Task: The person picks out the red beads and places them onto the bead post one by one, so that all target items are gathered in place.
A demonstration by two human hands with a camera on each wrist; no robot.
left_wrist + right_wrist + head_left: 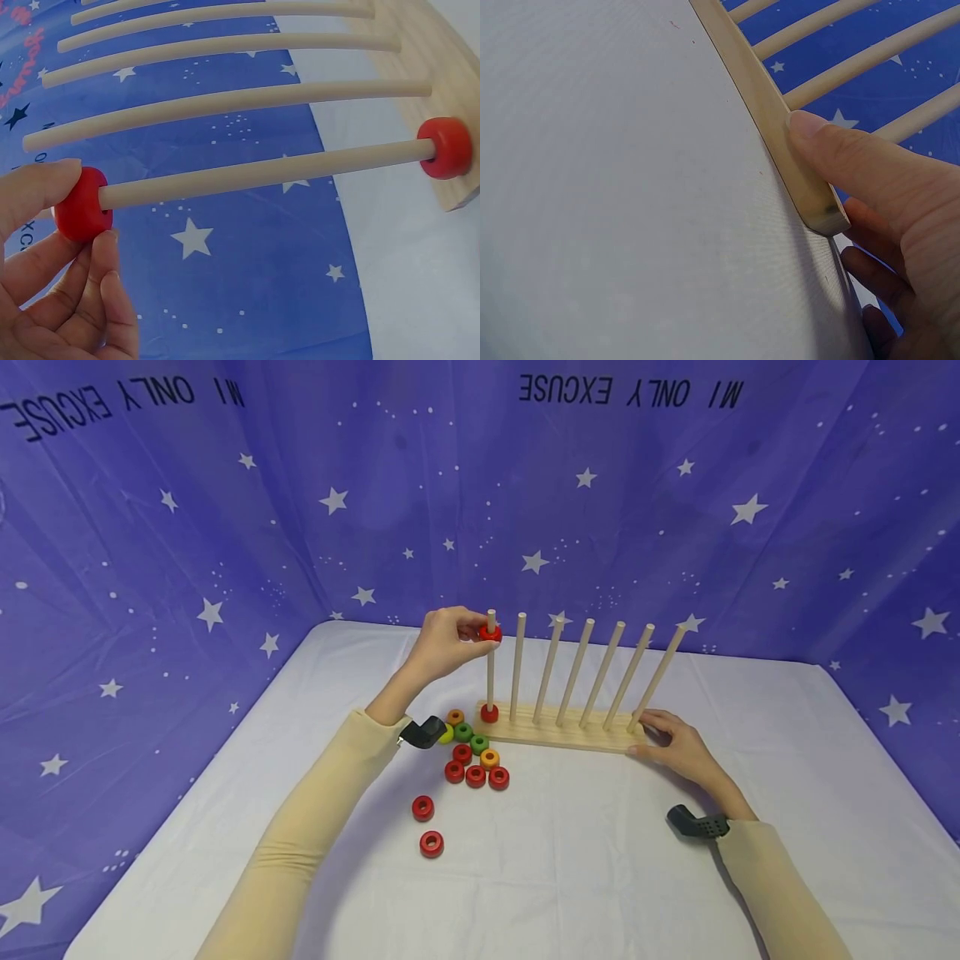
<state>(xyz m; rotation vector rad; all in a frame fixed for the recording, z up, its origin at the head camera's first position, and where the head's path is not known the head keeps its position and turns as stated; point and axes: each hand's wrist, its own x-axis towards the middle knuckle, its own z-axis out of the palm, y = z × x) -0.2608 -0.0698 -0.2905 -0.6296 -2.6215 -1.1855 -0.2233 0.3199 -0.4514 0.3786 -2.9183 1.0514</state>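
My left hand (444, 643) pinches a red ring (84, 204) between thumb and fingers. That ring is threaded on the leftmost peg (262, 174) of a wooden peg rack (570, 737), just below the peg's top. Another red ring (450, 148) sits at the bottom of the same peg, against the base. At the rack's right end my right hand (678, 747) grips the base, thumb on its front edge (780, 142) and fingers round behind. The other pegs, such as the rightmost peg (658, 678), carry no rings.
Left of the rack lies a cluster of loose rings: several red rings (476, 776), green rings (463, 732), orange rings (490, 758) and a yellow ring (446, 734). Two red rings (431, 843) lie nearer the front. Everything rests on a white-covered table (570, 877) before a starry purple curtain (450, 485).
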